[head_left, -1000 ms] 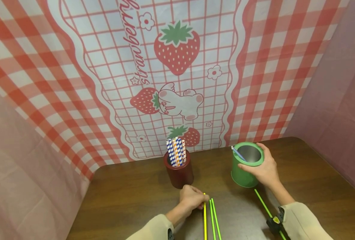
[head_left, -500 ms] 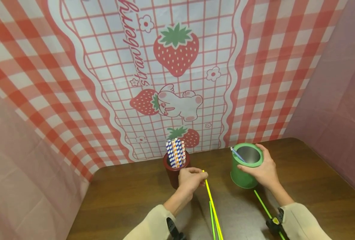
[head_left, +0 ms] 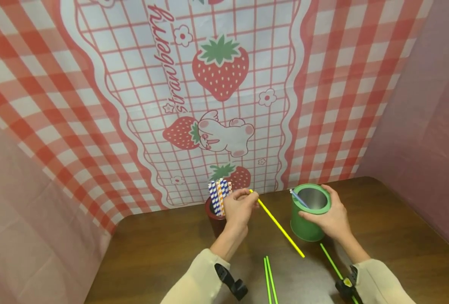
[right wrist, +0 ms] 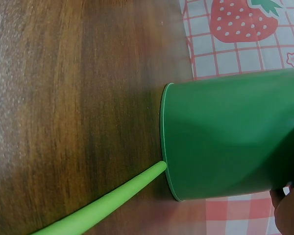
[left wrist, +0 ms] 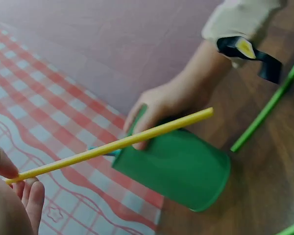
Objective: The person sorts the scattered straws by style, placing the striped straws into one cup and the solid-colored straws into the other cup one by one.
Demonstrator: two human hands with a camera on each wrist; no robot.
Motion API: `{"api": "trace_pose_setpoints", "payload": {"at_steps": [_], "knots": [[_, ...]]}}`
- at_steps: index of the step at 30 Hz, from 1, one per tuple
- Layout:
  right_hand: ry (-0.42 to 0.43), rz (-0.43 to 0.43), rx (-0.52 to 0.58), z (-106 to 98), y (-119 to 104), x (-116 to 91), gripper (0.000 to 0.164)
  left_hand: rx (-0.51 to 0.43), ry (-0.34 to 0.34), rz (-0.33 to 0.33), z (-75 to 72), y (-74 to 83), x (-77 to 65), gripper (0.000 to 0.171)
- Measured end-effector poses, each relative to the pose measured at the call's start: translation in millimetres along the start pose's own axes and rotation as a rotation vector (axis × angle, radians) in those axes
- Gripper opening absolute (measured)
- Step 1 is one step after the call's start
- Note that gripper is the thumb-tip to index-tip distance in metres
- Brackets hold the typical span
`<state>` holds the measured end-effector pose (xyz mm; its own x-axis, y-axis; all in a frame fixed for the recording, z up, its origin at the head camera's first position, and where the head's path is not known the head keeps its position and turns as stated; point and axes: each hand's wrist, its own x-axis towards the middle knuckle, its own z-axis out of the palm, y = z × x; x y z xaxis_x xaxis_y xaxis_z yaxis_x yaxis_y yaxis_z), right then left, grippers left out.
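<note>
My left hand (head_left: 241,207) pinches one end of a thin yellow straw (head_left: 279,226) between thumb and fingers. The straw slants down to the right, its free end raised near the green can (head_left: 307,221). In the left wrist view the straw crosses in front of that can. My right hand (head_left: 332,213) grips the can by its rim and side, thumb toward the front. Inside the metal-lined can a slim blue stick (head_left: 299,197) leans against the left of the rim. Behind my left hand, partly hidden, stands a dark red cup (head_left: 215,221) of striped paper straws (head_left: 218,196).
Two light green straws (head_left: 270,278) lie side by side at the table's front. Another green straw (head_left: 331,259) lies under my right wrist, one end near the can's base. A checked strawberry cloth (head_left: 224,105) hangs behind the brown wooden table (head_left: 144,253).
My left hand has lifted the yellow straw off the table, moving up and away from me. The straw's lower end has swung right, toward the can. My right hand keeps its grip.
</note>
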<state>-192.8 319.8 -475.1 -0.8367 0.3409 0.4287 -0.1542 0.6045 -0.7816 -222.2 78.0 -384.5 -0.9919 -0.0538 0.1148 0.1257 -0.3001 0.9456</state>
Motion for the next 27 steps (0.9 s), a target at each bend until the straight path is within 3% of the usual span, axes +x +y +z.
{"api": "trace_pose_setpoints", "payload": {"at_steps": [7, 13, 21, 27], "knots": [[0.003, -0.001, 0.004, 0.4, 0.7, -0.5, 0.101, -0.107, 0.045, 0.095, 11.1, 16.6, 7.6, 0.013], [0.008, 0.006, 0.0, 0.1, -1.2, -0.8, 0.101, -0.141, 0.06, 0.202, 21.2, 26.2, 13.2, 0.015], [-0.004, 0.014, 0.006, -0.2, -3.7, -3.1, 0.101, -0.027, 0.1, 0.292, 33.0, 19.4, 12.5, 0.013], [0.005, 0.007, 0.01, -0.2, -3.8, -1.8, 0.102, 0.032, 0.064, 0.329, 42.2, 5.3, 11.0, 0.014]]}}
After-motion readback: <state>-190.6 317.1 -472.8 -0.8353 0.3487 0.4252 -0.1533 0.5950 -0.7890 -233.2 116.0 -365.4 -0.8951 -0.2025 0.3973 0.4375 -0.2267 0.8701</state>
